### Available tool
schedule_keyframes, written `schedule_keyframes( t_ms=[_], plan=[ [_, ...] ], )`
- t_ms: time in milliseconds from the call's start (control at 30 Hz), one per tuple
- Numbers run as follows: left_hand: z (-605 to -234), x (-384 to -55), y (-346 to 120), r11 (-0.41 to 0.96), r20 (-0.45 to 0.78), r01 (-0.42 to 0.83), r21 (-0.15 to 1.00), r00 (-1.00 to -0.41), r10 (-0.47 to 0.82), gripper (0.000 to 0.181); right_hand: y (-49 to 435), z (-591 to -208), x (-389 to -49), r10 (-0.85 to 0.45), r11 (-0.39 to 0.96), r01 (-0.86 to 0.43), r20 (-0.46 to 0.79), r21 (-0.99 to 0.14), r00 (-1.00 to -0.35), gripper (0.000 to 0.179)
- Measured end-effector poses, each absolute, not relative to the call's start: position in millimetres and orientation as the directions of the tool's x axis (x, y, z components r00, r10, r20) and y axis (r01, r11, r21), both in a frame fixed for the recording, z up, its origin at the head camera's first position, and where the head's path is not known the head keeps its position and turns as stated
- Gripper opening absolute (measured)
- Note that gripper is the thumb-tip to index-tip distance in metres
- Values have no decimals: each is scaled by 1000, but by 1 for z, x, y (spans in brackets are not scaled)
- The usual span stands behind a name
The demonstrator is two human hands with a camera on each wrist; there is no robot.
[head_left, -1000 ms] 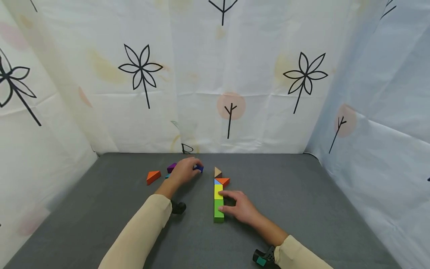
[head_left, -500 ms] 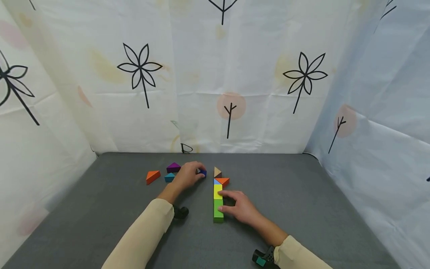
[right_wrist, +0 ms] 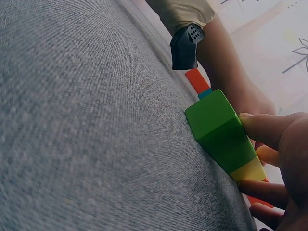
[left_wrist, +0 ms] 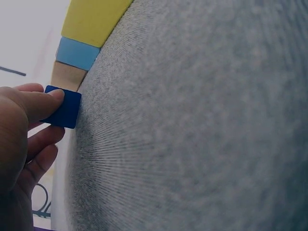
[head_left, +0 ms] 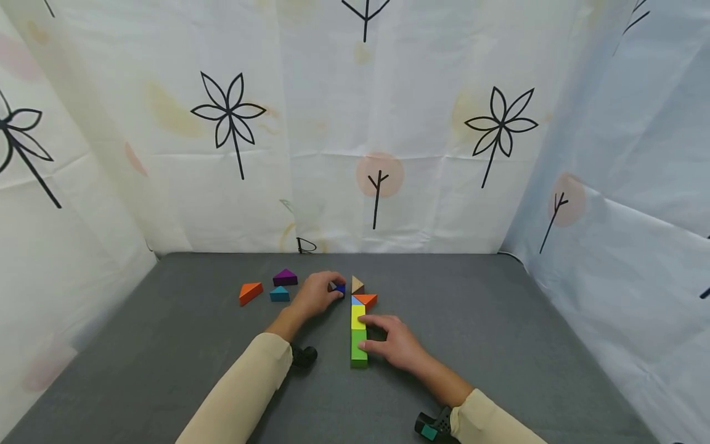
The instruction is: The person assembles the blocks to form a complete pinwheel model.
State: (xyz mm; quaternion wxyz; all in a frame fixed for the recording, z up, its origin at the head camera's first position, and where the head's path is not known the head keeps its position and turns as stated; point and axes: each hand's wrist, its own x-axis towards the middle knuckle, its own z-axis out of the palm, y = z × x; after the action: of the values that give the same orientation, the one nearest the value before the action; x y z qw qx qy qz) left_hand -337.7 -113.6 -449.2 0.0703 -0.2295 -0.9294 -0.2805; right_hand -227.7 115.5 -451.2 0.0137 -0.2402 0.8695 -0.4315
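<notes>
My left hand pinches a dark blue triangular block between thumb and fingers, just left of the row's far end. In the left wrist view this blue block stands close by the tan one. The row runs away from me: a green block, a yellow block, a light blue triangle beside an orange triangle, then a tan triangle. My right hand rests at the row's right side, thumb on the green block and forefinger on the yellow.
Left of my left hand lie a purple triangle, a teal triangle and another orange triangle. The dark grey table ends at a white patterned cloth backdrop, with cloth on both sides too.
My left hand has moved right and slightly nearer with the dark blue triangular block, up beside the row, uncovering the purple and teal triangles. The right hand has stayed put.
</notes>
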Motion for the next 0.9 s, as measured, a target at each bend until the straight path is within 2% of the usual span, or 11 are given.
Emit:
schedule_keyframes(
  t_ms=[367, 667, 900],
  plan=[
    [-448, -336, -113, 733, 236, 416, 539, -909, 343, 25, 116, -452, -229, -430, 504, -407, 187, -762, -883, 49],
    [-449, -336, -118, 712, 232, 400, 577, -916, 326, 19, 115, -451, -230, -441, 506, -414, 186, -756, -878, 49],
    [-450, -337, -120, 721, 234, 402, 564, -916, 327, 16, 114, -451, -229, -422, 524, -383, 158, -761, -893, 48]
  ],
)
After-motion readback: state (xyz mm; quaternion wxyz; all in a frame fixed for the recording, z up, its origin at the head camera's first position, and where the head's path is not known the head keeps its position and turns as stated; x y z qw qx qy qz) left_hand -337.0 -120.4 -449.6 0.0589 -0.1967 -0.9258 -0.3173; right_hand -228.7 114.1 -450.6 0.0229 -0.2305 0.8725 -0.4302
